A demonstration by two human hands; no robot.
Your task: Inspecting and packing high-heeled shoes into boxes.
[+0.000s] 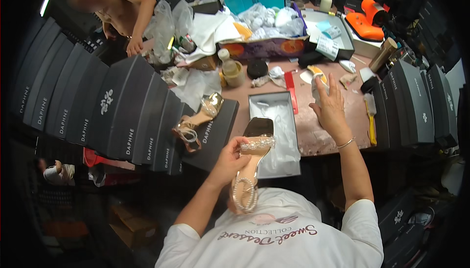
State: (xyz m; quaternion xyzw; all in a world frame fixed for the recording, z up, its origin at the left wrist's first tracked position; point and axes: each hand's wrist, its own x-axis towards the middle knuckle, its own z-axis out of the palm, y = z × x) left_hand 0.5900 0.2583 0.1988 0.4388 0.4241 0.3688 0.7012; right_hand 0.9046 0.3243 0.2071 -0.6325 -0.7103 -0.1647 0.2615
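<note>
In my left hand point(229, 164) is a sandal with a jewelled toe strap point(257, 144), a shiny square toe and a beaded ankle strap. My fingers close round it by the toe strap, over the near end of an open grey shoe box point(296, 143) lined with white tissue paper point(279, 121). My right hand point(331, 105) is raised over the table's right half, fingers apart. Beside its fingertips lie orange-and-white pieces point(317, 72); something whitish shows at its index finger. A second sandal point(211, 106) rests on a closed dark box lid point(215, 133) to the left.
Dark shoe boxes point(117, 106) stand in rows at left, and more boxes point(409, 101) at right. Across the table are a glue bottle point(231, 69), a red ruler-like strip point(291, 92), a yellow-handled brush point(371, 121) and a crumpled-plastic-filled carton point(264, 47). Another person point(125, 13) works at far left.
</note>
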